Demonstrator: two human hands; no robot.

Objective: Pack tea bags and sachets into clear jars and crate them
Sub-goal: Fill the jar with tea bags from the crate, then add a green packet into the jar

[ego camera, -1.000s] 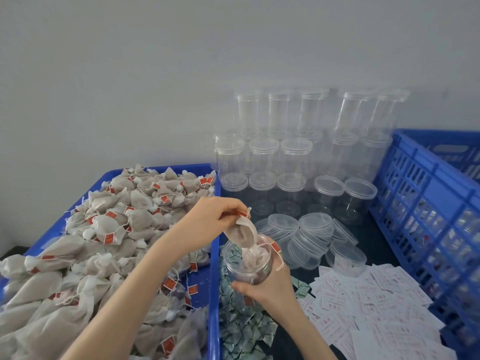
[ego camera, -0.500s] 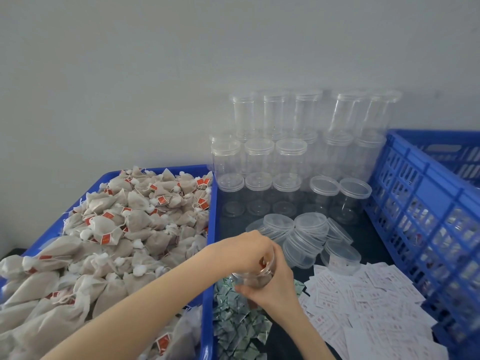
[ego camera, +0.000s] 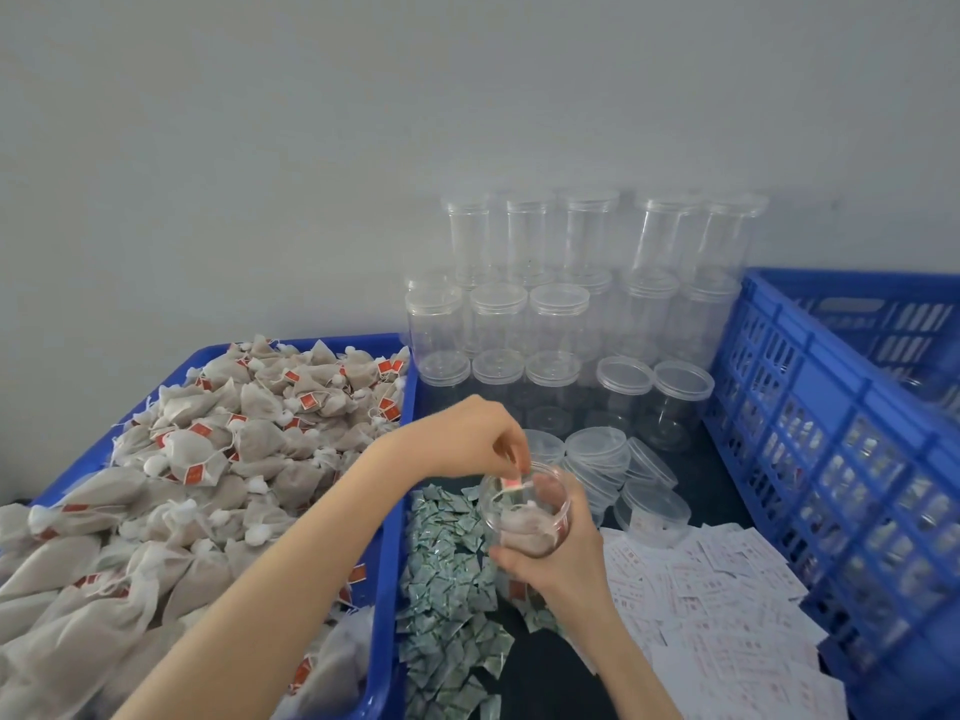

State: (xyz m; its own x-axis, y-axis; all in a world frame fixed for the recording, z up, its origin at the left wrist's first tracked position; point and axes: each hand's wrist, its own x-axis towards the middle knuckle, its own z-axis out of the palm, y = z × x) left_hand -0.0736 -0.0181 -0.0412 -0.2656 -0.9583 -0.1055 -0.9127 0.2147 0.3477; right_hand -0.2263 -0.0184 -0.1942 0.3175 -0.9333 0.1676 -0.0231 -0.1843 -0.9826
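My right hand (ego camera: 563, 563) grips a clear open jar (ego camera: 540, 498) from below and behind, tilted towards me above the green sachets (ego camera: 447, 574). A grey tea bag (ego camera: 519, 527) lies inside the jar. My left hand (ego camera: 462, 433) reaches across from the left and hovers over the jar's mouth. Its fingertips pinch the tea bag's string at its red tag (ego camera: 511, 483). The heap of tea bags (ego camera: 249, 439) fills the blue tray (ego camera: 395, 563) at the left.
Empty lidded clear jars (ego camera: 556, 324) are stacked against the wall behind. Loose clear lids (ego camera: 597, 449) lie just past the held jar. White printed slips (ego camera: 727, 615) cover the dark table at right, beside a tall blue crate (ego camera: 831, 407).
My left hand pushed the tea bag down into the jar, then lifted to the rim, where it holds the tag. The jar sank lower in my right hand.
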